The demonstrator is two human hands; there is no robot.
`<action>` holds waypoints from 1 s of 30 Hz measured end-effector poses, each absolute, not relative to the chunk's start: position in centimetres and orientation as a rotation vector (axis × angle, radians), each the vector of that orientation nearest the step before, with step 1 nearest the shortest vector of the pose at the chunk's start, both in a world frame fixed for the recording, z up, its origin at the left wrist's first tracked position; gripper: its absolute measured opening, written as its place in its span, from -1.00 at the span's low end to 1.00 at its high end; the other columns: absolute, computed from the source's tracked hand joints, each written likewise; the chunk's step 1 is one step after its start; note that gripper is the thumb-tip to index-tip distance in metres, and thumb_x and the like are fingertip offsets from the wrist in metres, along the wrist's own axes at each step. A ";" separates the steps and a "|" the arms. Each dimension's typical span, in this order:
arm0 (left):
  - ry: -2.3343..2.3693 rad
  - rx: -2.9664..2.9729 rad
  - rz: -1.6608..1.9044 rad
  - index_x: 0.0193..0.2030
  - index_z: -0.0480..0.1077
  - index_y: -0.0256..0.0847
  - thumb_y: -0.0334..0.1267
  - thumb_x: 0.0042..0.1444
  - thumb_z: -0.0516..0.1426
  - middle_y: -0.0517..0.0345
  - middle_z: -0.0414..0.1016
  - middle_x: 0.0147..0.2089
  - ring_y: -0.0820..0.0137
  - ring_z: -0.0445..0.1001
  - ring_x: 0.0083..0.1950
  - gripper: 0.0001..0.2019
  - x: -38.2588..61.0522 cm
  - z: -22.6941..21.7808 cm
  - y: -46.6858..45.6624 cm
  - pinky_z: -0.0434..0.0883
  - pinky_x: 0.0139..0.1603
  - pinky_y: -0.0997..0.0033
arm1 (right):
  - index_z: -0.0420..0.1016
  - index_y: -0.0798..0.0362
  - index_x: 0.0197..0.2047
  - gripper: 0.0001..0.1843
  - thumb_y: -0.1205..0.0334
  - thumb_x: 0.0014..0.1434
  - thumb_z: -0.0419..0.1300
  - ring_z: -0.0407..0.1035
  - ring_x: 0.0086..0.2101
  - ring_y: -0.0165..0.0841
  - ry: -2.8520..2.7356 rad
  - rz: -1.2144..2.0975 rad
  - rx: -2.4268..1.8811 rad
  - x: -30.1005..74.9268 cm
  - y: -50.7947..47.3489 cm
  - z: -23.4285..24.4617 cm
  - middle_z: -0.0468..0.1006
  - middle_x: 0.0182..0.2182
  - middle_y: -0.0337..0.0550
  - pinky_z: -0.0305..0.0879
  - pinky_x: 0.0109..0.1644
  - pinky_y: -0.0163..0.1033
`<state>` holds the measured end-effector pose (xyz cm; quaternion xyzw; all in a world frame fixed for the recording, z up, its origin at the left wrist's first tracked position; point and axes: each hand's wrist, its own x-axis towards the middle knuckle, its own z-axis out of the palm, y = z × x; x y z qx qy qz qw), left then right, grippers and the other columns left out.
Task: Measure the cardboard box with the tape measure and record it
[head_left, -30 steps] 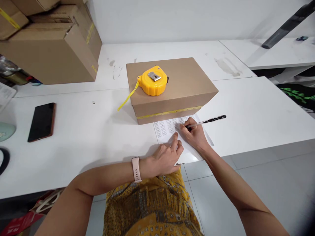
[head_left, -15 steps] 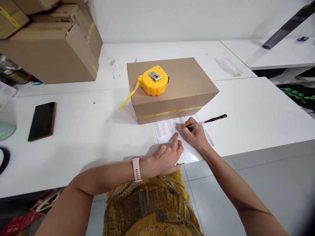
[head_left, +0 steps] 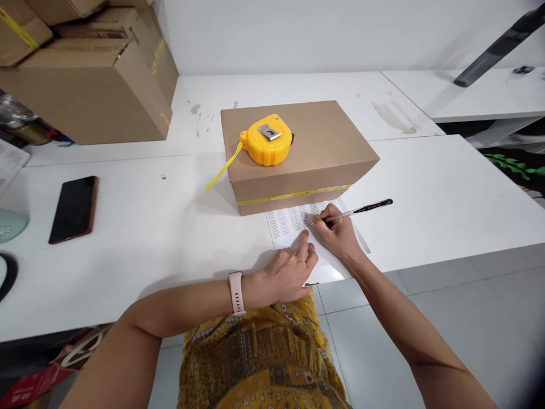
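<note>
My right hand (head_left: pixel 338 232) grips a pen (head_left: pixel 360 210) with a clear barrel and black cap end, its tip down on a sheet of paper (head_left: pixel 289 236) covered in columns of small writing. Resting at the paper's near edge, my left hand (head_left: pixel 292 270) holds nothing; its index finger is stretched onto the sheet and the other fingers are loosely bent. The far part of the paper runs out of sight by a closed cardboard box (head_left: pixel 323 136) with a yellow band. On that box lies a yellow tape measure (head_left: pixel 267 145) with a metal clip and a yellow strap.
A black phone (head_left: pixel 73 209) lies on the white table (head_left: pixel 170 244) to the left. Stacked cardboard boxes (head_left: pixel 93 94) fill the back left corner. A pale green cup (head_left: pixel 11 224) is at the left edge. A dark pole (head_left: pixel 489 51) slants at the back right.
</note>
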<state>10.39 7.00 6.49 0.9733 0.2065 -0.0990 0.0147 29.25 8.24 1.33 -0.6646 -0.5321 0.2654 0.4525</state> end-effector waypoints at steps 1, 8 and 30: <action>0.642 3.026 -0.312 0.40 0.18 -0.53 0.14 0.28 0.13 -0.73 -0.05 0.48 0.16 0.59 -0.23 -0.20 10.4 6.5 7.0 0.43 -0.36 0.27 | 0.21 -0.02 -0.49 -0.74 0.24 0.14 0.22 0.08 -0.57 -0.47 -1.310 0.657 -1.646 29.3 8.2 1.3 0.25 -0.62 -0.36 0.00 -0.50 -0.29; 0.632 3.039 -0.313 0.40 0.18 -0.54 0.16 0.29 0.11 -0.71 -0.03 0.48 0.17 0.58 -0.24 -0.20 10.4 6.6 7.0 0.40 -0.38 0.27 | 0.21 -0.02 -0.48 -0.74 0.22 0.15 0.22 0.07 -0.57 -0.48 -1.288 0.663 -1.645 29.3 8.2 1.5 0.24 -0.62 -0.37 0.01 -0.50 -0.29; 0.637 3.027 -0.296 0.40 0.18 -0.55 0.15 0.28 0.12 -0.72 -0.04 0.48 0.15 0.60 -0.24 -0.20 10.4 6.7 7.1 0.42 -0.39 0.26 | 0.21 -0.01 -0.48 -0.75 0.24 0.17 0.20 0.09 -0.56 -0.48 -1.301 0.640 -1.653 29.2 8.2 1.6 0.23 -0.61 -0.39 0.02 -0.48 -0.29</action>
